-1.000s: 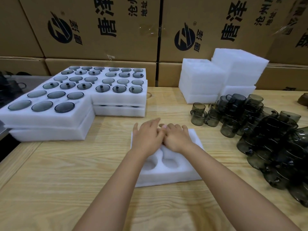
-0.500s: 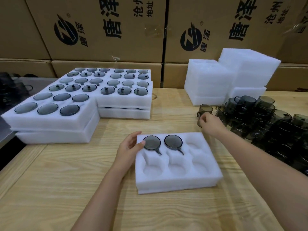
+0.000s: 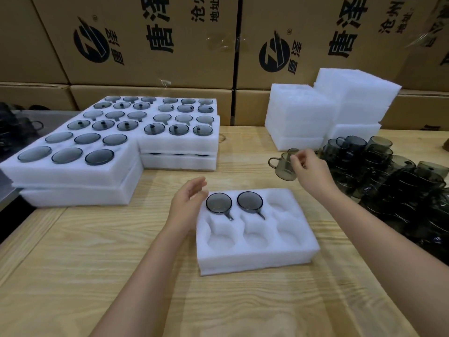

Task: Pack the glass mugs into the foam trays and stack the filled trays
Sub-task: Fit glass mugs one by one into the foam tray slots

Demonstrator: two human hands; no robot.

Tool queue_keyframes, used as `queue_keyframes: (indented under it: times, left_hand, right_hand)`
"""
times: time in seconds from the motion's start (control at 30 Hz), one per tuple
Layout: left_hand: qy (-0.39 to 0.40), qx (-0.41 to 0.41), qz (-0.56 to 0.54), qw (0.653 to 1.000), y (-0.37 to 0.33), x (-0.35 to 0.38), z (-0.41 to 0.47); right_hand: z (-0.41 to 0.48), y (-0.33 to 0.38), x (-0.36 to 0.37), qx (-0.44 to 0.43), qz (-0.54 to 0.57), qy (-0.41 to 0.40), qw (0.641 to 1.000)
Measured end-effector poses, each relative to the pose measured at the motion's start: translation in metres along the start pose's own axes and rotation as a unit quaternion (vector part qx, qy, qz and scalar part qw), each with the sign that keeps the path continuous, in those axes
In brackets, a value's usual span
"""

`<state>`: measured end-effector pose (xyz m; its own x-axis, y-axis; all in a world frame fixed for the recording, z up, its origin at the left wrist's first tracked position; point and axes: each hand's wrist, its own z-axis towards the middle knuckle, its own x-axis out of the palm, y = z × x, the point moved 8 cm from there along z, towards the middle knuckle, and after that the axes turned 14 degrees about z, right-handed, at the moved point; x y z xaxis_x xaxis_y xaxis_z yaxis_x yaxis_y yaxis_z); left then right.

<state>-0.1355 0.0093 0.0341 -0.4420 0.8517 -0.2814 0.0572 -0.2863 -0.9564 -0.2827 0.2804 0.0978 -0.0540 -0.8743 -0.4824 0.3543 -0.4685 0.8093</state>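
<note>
A white foam tray (image 3: 255,254) lies on the wooden table in front of me. Two smoky glass mugs (image 3: 219,203) (image 3: 250,200) sit upside down in its back row; the other pockets are empty. My left hand (image 3: 187,203) hovers at the tray's left edge, fingers relaxed and holding nothing. My right hand (image 3: 308,169) pinches the rim of an upright mug (image 3: 283,166), lifted beside the heap of loose mugs (image 3: 393,181) on the right.
Stacks of filled foam trays (image 3: 73,171) (image 3: 178,144) stand at the back left. Piles of empty foam trays (image 3: 298,117) (image 3: 357,98) rise at the back right. Printed cardboard boxes (image 3: 150,40) wall off the far side of the table.
Both hands left the tray after seating two mugs. My right hand reached to the heap and took hold of a mug; my left hand drew back from the tray's edge.
</note>
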Motion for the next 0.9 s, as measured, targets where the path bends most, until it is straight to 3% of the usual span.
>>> queue_keyframes:
  times: [0.1,0.27,0.43,0.67,0.77,0.9]
  left_hand:
    - [-0.013,0.082,0.038,0.996,-0.036,0.009,0.002]
    - [0.137,0.097,0.011,0.986,-0.069,0.056,-0.001]
    - [0.224,0.106,-0.007,0.969,-0.074,0.082,-0.018]
    - [0.131,0.09,-0.006,0.987,-0.074,0.095,-0.019]
    - [0.084,0.096,0.024,0.992,-0.074,0.097,-0.018]
    - [0.061,0.108,0.058,0.991,-0.072,0.102,-0.021]
  right_hand:
    - [-0.014,0.03,-0.009,-0.053,0.047,-0.009,0.997]
    - [-0.047,0.062,0.02,-0.08,0.185,0.118,0.972]
    - [-0.054,0.06,0.024,-0.086,0.214,0.13,0.964]
    - [-0.059,0.063,0.023,-0.126,0.218,0.132,0.959]
    - [-0.054,0.061,0.016,-0.097,0.268,0.113,0.952]
    - [-0.052,0.053,0.022,-0.069,0.148,0.167,0.972]
